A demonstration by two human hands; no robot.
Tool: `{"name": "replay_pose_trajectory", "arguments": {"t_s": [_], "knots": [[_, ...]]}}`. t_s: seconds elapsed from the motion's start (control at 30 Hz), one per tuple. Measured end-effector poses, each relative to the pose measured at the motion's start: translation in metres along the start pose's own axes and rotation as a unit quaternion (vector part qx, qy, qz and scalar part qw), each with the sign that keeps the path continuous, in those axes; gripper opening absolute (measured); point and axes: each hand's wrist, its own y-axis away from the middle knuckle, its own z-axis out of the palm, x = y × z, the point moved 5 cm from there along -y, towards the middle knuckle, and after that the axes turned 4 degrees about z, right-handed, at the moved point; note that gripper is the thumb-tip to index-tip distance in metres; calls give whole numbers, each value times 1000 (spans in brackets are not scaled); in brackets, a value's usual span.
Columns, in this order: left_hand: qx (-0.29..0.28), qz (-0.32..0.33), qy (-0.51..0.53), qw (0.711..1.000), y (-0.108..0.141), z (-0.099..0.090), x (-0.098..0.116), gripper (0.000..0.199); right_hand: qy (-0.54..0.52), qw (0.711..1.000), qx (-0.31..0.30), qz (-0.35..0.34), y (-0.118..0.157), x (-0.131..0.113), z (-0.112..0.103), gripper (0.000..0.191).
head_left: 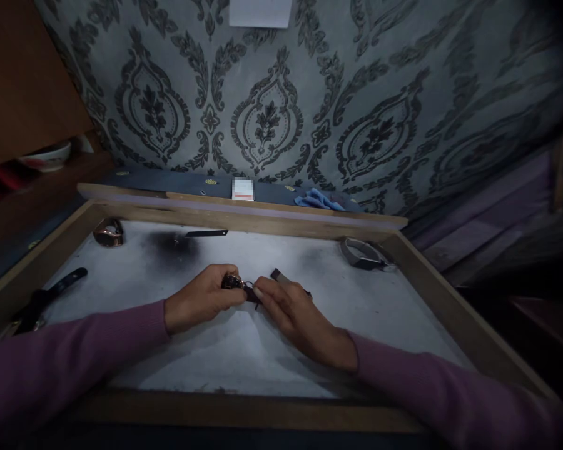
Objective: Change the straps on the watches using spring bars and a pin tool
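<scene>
Near the middle of a wooden-framed tray (366, 325) with a white floor, my left hand (205, 299) pinches a dark wristwatch (233, 282) with a shiny case. My right hand (300, 319) is closed on the watch's dark strap (252, 294), just to the right of the case. Thin metal shows between the two hands. Under and behind my right fingers lies a grey, dark-ended flat piece (284, 275), partly hidden by the hand.
A copper-coloured watch (108, 233) lies at back left, a black-strapped watch (51, 297) at left, a dark blade-like strip (207, 234) at the back, a grey-banded watch (362, 254) at right. Behind the rim are a small box (243, 189) and blue cloth (318, 199).
</scene>
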Motion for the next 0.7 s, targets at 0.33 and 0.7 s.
{"name": "replay_pose_trajectory", "arguments": {"t_s": [0.33,0.7], "knots": [[-34,-43,10,998,1,0,-6,11,72,997,-26,-30,3,1,0,27],[-20,-3,31,999,0,1,1,12,58,998,-23,-21,2,-1,0,24]]}}
